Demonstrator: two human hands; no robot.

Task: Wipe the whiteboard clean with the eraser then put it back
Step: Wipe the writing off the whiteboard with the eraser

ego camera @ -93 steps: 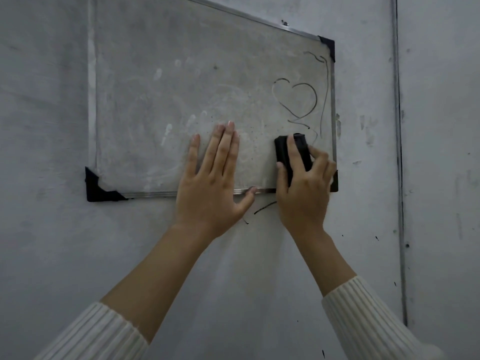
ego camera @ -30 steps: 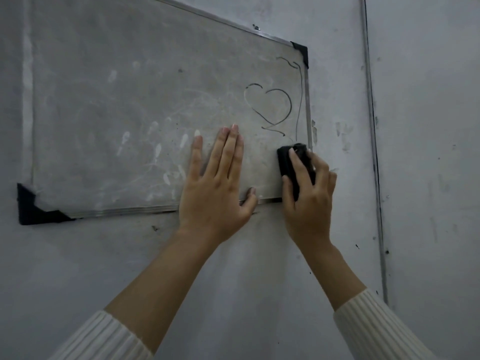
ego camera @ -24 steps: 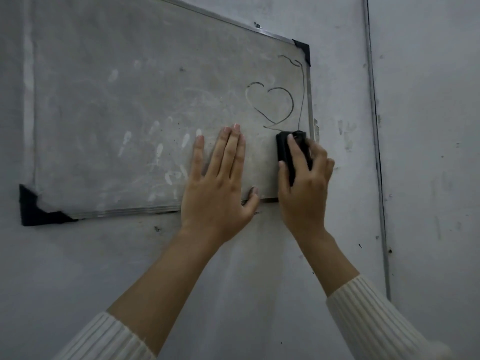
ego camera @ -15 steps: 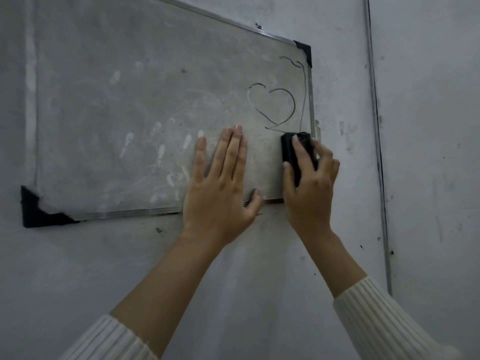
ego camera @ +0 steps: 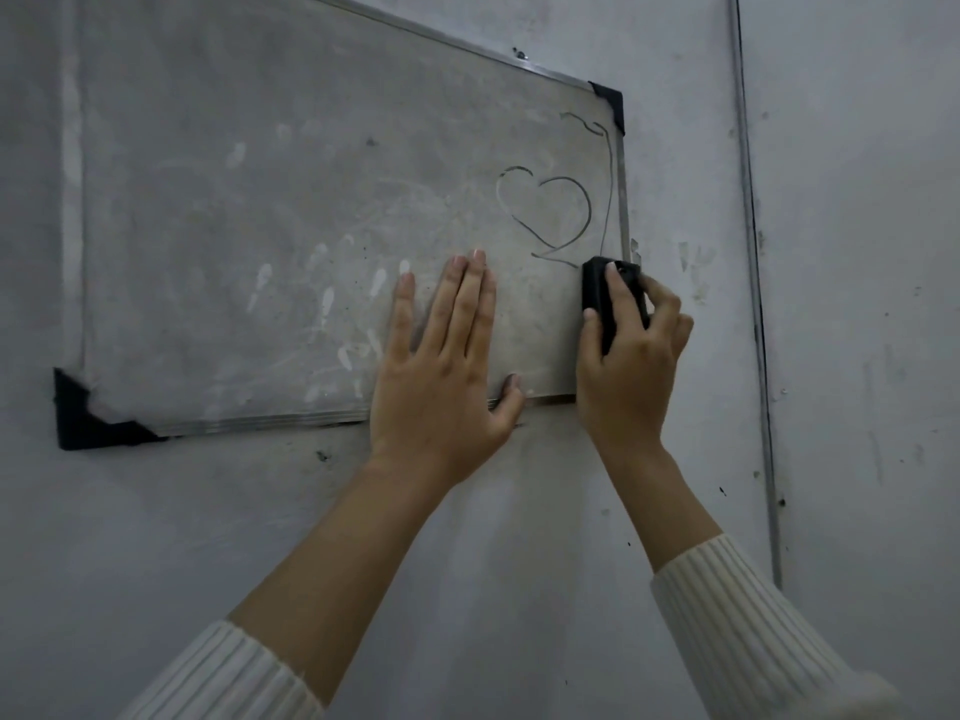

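Note:
A smudged whiteboard [ego camera: 270,210] with a metal frame and black corner caps hangs tilted on the wall. A heart outline [ego camera: 543,207] and a thin line along the right edge are drawn near its upper right corner. My right hand [ego camera: 628,366] presses a black eraser [ego camera: 597,293] against the board's lower right part, just below the heart. My left hand [ego camera: 441,371] lies flat on the board's lower edge, fingers spread upward, holding nothing.
The grey wall [ego camera: 519,511] below the board carries small dark marks. A thin vertical metal strip [ego camera: 753,283] runs down the wall right of the board. A black corner cap [ego camera: 88,423] marks the board's lower left corner.
My right hand has slid the eraser up the board's right edge, closer to the heart. The squiggle below the heart is shorter than three seconds ago. The left hand stays put.

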